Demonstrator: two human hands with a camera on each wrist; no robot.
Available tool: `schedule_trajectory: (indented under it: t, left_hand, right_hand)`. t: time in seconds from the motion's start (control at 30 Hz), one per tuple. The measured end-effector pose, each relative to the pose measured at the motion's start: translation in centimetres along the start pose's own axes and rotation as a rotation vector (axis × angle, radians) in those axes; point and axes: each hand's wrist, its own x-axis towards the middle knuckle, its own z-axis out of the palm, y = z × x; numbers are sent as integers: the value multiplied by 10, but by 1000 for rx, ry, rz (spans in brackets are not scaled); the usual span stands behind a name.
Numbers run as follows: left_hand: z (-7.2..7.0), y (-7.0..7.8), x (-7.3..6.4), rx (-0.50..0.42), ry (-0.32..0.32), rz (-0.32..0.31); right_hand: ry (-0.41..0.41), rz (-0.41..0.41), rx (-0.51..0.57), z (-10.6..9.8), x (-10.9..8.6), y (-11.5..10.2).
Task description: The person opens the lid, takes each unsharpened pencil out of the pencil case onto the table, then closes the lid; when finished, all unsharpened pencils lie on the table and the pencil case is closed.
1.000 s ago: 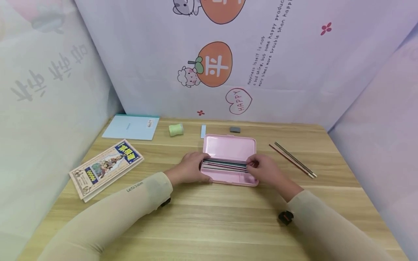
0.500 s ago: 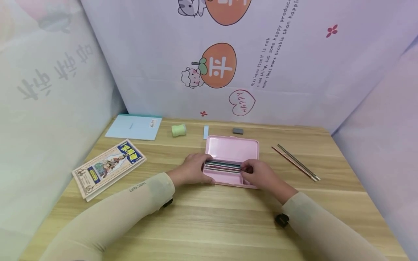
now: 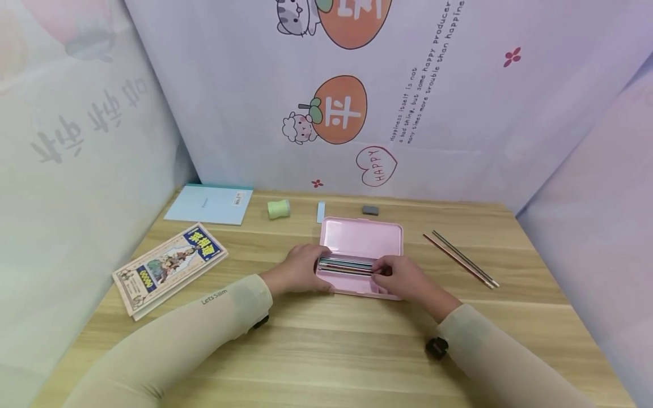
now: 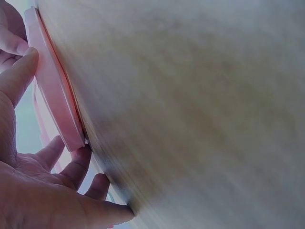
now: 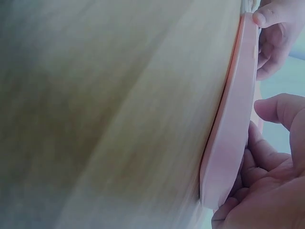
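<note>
While two loose pencils (image 3: 458, 260) lie on the table (image 3: 316, 351) right of the one pink case (image 3: 363, 235), several bunched pencils (image 3: 347, 267), too close to count, lie inside it. Both forearms (image 3: 189, 328) angle inward. The left hand (image 3: 302, 269) grips the case's left end, thumb apart from fingers; the right hand (image 3: 403, 277) bends its fingers at the bunch's right end, whether pinching or only touching I cannot tell.
</note>
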Motion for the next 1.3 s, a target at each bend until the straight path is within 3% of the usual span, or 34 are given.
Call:
schedule_trajectory:
  t: [0.33, 1.3]
  left_hand:
    - [-3, 5, -2, -16, -8, -7]
    - [-1, 3, -4, -18, 4, -18]
  right_hand:
    - [18, -29, -10, 3, 2, 2]
    - [52, 59, -16, 10, 3, -2]
